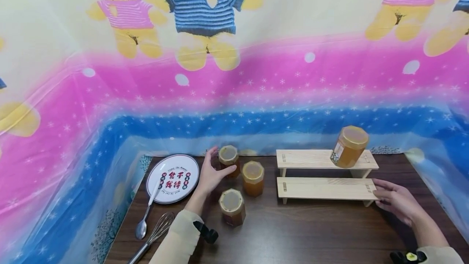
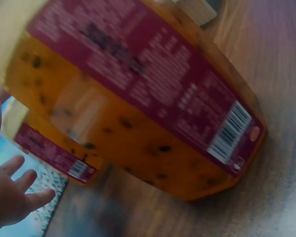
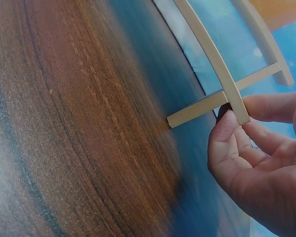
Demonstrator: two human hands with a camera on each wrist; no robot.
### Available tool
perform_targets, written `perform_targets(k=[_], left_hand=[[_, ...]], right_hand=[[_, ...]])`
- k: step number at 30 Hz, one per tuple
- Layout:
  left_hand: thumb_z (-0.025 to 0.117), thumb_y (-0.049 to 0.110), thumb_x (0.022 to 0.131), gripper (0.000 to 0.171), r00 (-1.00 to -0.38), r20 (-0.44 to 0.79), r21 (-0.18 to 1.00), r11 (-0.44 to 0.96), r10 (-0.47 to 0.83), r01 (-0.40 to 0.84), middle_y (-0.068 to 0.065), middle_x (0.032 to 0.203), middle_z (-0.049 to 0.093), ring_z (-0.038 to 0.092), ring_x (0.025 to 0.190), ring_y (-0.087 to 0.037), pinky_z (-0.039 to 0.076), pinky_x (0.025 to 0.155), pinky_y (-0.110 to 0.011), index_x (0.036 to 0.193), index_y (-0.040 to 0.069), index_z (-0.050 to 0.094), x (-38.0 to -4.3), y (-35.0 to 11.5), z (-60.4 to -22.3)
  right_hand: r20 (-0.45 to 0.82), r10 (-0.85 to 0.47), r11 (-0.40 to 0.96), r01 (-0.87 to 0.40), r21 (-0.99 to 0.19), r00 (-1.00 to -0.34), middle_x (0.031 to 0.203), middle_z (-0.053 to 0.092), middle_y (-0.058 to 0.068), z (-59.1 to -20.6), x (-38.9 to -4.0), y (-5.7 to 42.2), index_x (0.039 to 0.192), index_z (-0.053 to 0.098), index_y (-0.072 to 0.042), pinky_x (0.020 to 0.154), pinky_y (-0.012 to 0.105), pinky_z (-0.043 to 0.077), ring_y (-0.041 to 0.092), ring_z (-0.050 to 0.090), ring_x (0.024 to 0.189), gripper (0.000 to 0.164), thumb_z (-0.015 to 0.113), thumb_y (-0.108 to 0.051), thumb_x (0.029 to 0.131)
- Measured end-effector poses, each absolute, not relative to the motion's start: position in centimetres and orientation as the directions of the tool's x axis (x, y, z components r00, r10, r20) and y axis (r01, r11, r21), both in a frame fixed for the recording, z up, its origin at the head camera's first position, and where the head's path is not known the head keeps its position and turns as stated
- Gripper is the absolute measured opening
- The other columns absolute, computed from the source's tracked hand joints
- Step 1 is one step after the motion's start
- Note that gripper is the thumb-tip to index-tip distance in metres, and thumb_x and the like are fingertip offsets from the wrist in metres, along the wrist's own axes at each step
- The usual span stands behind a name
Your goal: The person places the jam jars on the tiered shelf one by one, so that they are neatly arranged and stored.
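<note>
My left hand (image 1: 212,174) reaches to a honey-coloured jar (image 1: 228,159) with a gold lid at the back left. Its thumb crosses in front of that jar, and the other fingers extend on the left side. A second jar (image 1: 253,180) and a third jar (image 1: 232,209) stand nearby. In the left wrist view, a maroon-labelled jar (image 2: 138,98) with dark specks fills the foreground; the left hand's fingers (image 2: 39,200) are spread. My right hand (image 1: 397,201) pinches the right end of the lower step of a two-step wooden shelf (image 1: 326,189) between thumb and fingers (image 3: 224,126).
Another jar (image 1: 349,148) stands on the shelf's upper step (image 1: 304,159), towards its right end. At left lie a round white plate (image 1: 176,196) with red lettering, a spoon (image 1: 142,228) and a whisk (image 1: 159,229). Patterned cloth (image 1: 256,93) surrounds the brown table (image 1: 278,235).
</note>
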State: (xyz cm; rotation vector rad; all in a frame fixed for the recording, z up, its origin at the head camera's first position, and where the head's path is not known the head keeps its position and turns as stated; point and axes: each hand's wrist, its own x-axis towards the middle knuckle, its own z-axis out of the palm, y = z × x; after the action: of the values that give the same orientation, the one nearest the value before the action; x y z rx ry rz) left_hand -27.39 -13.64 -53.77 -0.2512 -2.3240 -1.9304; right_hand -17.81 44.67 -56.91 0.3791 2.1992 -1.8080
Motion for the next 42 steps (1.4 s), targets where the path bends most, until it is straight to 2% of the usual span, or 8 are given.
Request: perform_targets(k=[4,9,15,20,23,29,33,42], left_hand=[[0.087,0.005,0.083,0.097,-0.987,0.143,0.981,0.119,0.077,0.152,-0.026,0.154,0.041,0.042,0.139,-0.046,0.033,0.116,-0.062,0.16,0.001,0.029,-27.3,-13.7,-54.1],[0.087,0.005,0.083,0.1,-0.99,0.076,0.987,0.132,0.115,0.091,-0.03,0.156,0.038,0.04,0.142,-0.048,0.033,0.117,-0.061,0.161,0.002,0.026,-27.3,-13.8,-54.7],[0.087,0.006,0.083,0.093,-0.99,0.102,0.983,0.141,0.095,0.114,-0.024,0.149,0.047,0.046,0.139,-0.043,0.036,0.116,-0.058,0.159,0.012,0.033,-27.8,-13.7,-56.2],[0.089,0.01,0.082,0.092,-0.992,0.103,0.982,0.149,0.074,0.113,-0.02,0.144,0.052,0.048,0.139,-0.038,0.036,0.117,-0.055,0.157,0.011,0.035,-28.0,-13.5,-56.9],[0.089,0.009,0.083,0.091,-0.993,0.096,0.983,0.149,0.063,0.105,-0.021,0.144,0.053,0.047,0.14,-0.038,0.035,0.118,-0.055,0.157,0.009,0.036,-27.9,-13.4,-56.8],[0.088,0.006,0.083,0.089,-0.995,0.094,0.985,0.143,0.04,0.099,-0.019,0.146,0.052,0.046,0.141,-0.036,0.035,0.118,-0.052,0.156,0.012,0.038,-28.6,-13.3,-57.8],[0.088,0.005,0.083,0.088,-0.995,0.091,0.986,0.136,0.038,0.095,-0.021,0.147,0.051,0.045,0.141,-0.038,0.032,0.119,-0.054,0.156,0.01,0.039,-28.6,-13.2,-57.7],[0.085,0.002,0.085,0.078,-0.992,0.102,0.985,0.132,0.073,0.111,-0.025,0.141,0.055,0.048,0.137,-0.043,0.034,0.117,-0.057,0.151,0.0,0.043,-27.2,-12.9,-54.5]], right_hand=[[-0.365,0.034,0.185,0.365,-0.912,-0.93,0.123,0.059,0.004,-56.9,-17.9,44.7,0.16,0.012,0.011,0.085,0.037,0.06,0.008,0.066,0.097,0.082,0.065,-0.019,0.104],[-0.368,0.034,0.178,0.368,-0.913,-0.929,0.126,0.059,0.005,-56.9,-17.9,44.8,0.161,0.012,0.01,0.085,0.037,0.06,0.008,0.065,0.097,0.081,0.064,-0.018,0.105],[-0.373,0.04,0.181,0.374,-0.91,-0.927,0.128,0.057,0.009,-56.9,-17.9,44.7,0.161,0.012,0.01,0.086,0.037,0.06,0.007,0.065,0.097,0.081,0.064,-0.018,0.105],[-0.374,0.044,0.19,0.376,-0.907,-0.926,0.137,0.053,0.02,-56.9,-17.8,44.7,0.161,0.012,0.01,0.086,0.037,0.06,0.007,0.065,0.098,0.082,0.064,-0.019,0.105],[-0.372,0.039,0.184,0.372,-0.91,-0.927,0.134,0.055,0.017,-57.0,-17.8,44.7,0.161,0.012,0.01,0.086,0.037,0.06,0.007,0.065,0.098,0.082,0.064,-0.019,0.105],[-0.366,0.032,0.17,0.366,-0.915,-0.93,0.125,0.059,0.006,-57.1,-17.8,44.8,0.161,0.012,0.01,0.086,0.038,0.06,0.008,0.066,0.098,0.081,0.064,-0.018,0.105],[-0.362,0.032,0.158,0.362,-0.919,-0.932,0.117,0.06,-0.002,-57.1,-17.8,44.7,0.161,0.012,0.011,0.085,0.038,0.06,0.009,0.066,0.098,0.082,0.064,-0.017,0.104],[-0.366,0.038,0.161,0.367,-0.916,-0.93,0.119,0.059,0.002,-57.1,-17.8,44.6,0.161,0.012,0.01,0.085,0.037,0.06,0.009,0.066,0.098,0.081,0.063,-0.016,0.104]])
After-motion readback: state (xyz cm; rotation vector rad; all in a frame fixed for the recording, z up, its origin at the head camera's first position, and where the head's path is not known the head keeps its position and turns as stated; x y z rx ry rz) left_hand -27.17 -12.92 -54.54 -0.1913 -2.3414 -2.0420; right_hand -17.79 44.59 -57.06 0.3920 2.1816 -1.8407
